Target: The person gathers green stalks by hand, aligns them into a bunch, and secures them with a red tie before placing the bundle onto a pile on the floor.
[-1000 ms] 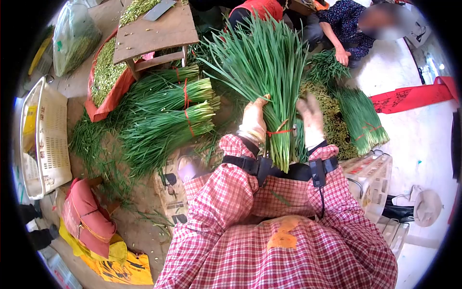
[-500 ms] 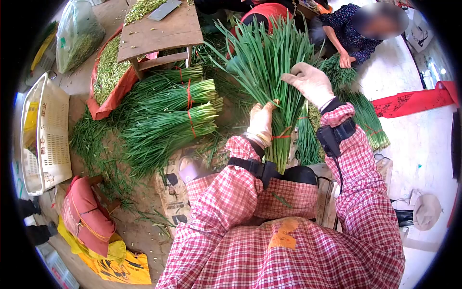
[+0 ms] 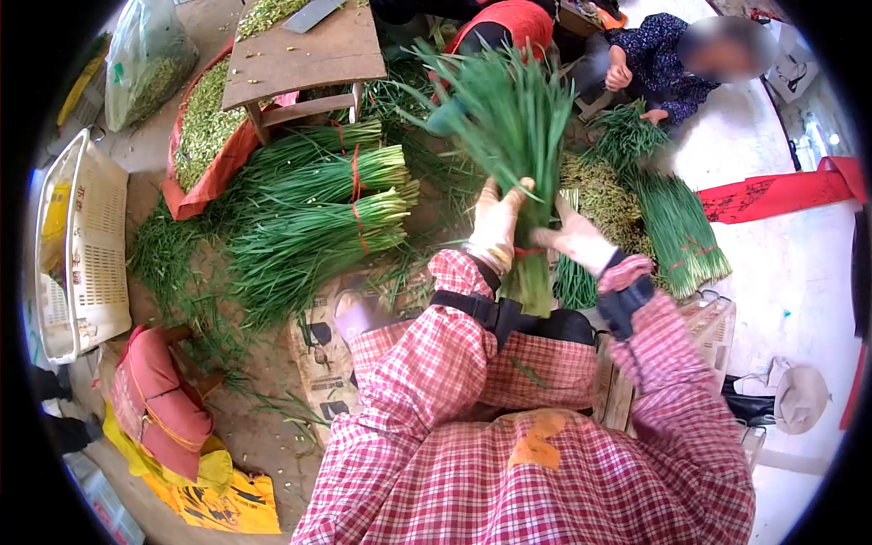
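Note:
An upright bunch of garlic chives (image 3: 525,118), leaves fanned upward and smeared by motion, stands over my lap. A red band (image 3: 527,252) goes round its lower stems. My left hand (image 3: 496,222), in a pale glove, is closed around the bunch above the band. On the other side, my right hand (image 3: 581,240), also gloved and somewhat blurred, has its thumb and fingers apart beside the stems near the band. Whether its fingertips touch the stems I cannot make out.
Several tied chive bunches (image 3: 318,218) lie on the floor at left, near a wooden bench (image 3: 304,68) and a white crate (image 3: 100,241). Another tied bunch (image 3: 679,232) lies at right. A co-worker (image 3: 668,59) in dark patterned clothing handles greens (image 3: 627,136) beyond it.
My right hand has dropped from the leaves to the stems near the band. The chives' leaves have swung and blurred. The co-worker's one hand has lifted away from the greens.

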The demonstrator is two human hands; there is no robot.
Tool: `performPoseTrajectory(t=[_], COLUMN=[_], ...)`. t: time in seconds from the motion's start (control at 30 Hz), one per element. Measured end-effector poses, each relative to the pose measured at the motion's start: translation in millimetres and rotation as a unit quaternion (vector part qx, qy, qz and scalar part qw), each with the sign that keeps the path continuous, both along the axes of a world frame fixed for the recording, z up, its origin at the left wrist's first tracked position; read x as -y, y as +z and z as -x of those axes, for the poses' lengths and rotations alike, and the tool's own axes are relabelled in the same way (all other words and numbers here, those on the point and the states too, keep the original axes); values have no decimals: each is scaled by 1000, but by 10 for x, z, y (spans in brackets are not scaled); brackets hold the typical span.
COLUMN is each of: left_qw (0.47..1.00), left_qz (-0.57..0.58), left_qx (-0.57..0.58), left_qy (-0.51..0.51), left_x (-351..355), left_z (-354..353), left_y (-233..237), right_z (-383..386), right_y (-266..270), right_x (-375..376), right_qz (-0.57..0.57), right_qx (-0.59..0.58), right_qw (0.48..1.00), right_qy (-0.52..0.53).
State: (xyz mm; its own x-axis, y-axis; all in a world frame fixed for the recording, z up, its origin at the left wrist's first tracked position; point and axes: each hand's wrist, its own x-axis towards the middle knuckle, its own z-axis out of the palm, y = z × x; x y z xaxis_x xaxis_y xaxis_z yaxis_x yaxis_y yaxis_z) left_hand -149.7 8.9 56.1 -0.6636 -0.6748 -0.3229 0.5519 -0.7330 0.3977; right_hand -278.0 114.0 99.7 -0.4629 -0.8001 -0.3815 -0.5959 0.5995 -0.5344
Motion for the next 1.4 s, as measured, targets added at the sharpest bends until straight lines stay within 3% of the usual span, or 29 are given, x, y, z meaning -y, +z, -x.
performPoseTrajectory(t=[0.03,0.07,0.17,0.23,0.33,0.43,0.67,0.8,0.87,0.97,1.0,1.07,1.13,1.23,1.27,1.4], left_qw=[998,998,994,997,998,999,990,990,989,989,988,986,987,996,993,995], left_qz=[64,68,91,76,28,6,-98,-88,-90,-88,-93,-63,-55,35,69,-15], left_qx=[-22,-12,57,14,34,-6,-30,-45,-69,-85,-95,-136,-130,-37,-16,5], left_qy=[18,7,-24,-27,-50,-48,-100,-99,-96,-82,-74,-70,-80,-76,-91,-94], left_x=[-5,-18,11,61,156,138,82,83,53,42,35,43,66,96,83,89], left_z=[36,61,51,28,-35,49,111,129,90,84,105,97,52,-56,-79,-44], left_y=[-36,-115,-148,-192,-119,-258,-296,-318,-255,-303,-312,-267,-201,32,48,-167], right_z=[-134,-194,-167,-318,-555,-478,-402,-343,-362,-364,-400,-499,-414,-478,-522,-615], right_y=[-45,-144,-343,-352,-212,-213,-123,-99,-56,-16,-6,-22,-110,-110,-96,-4], right_x=[122,161,204,219,161,82,-17,-35,0,15,36,90,92,142,143,114], right_qz=[43,158,285,321,394,415,376,327,363,336,330,318,329,388,353,397], right_qx=[60,217,233,200,326,354,311,305,308,187,204,238,167,156,63,228], right_qw=[989,940,899,901,823,796,838,856,850,894,897,900,908,890,919,863], right_qy=[-130,-209,-237,-211,-249,-261,-247,-260,-226,-229,-213,-181,-198,-183,-166,-216])
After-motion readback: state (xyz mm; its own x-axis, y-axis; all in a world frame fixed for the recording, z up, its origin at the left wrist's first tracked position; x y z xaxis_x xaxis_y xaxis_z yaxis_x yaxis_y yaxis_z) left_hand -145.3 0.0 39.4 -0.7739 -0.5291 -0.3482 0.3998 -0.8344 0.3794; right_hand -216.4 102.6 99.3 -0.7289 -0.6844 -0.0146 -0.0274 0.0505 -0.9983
